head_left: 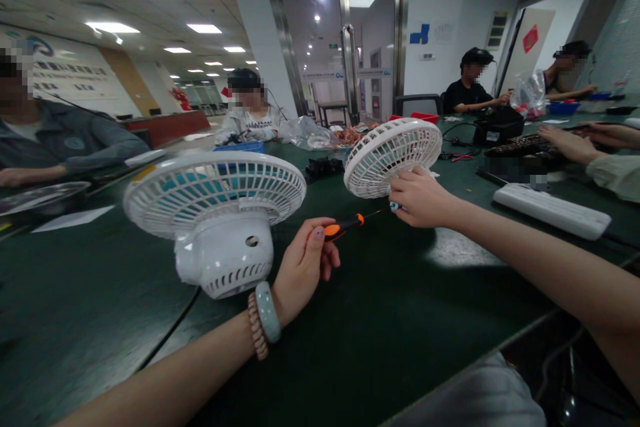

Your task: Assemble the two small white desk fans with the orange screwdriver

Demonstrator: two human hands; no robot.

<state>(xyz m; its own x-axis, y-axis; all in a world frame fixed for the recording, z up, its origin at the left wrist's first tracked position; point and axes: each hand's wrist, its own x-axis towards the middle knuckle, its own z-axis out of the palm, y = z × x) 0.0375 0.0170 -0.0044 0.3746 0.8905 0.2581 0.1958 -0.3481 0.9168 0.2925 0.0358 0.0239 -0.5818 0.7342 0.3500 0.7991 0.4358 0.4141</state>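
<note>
My left hand (pixel 307 250) is closed round the black and orange handle of a screwdriver (pixel 343 227), whose thin shaft points right. At the other end of the shaft, my right hand (pixel 420 199) is closed on the underside of a white fan grille (pixel 360 170), which is tilted with its wide rim upward. Those fingers hide where the screwdriver tip ends. Left of my left hand stands a white fan (pixel 225 247), its grille facing up, with blue blades showing through the slats. A black cord runs from its housing toward the near left.
A white power strip (pixel 550 210) lies at the right on the green table (pixel 370 340). Farther back are a clear plastic bag (pixel 310 133), a red tray (pixel 415 117), a black box (pixel 497 127) and cables. Several people sit around; one person's hands (pixel 575 143) work at far right.
</note>
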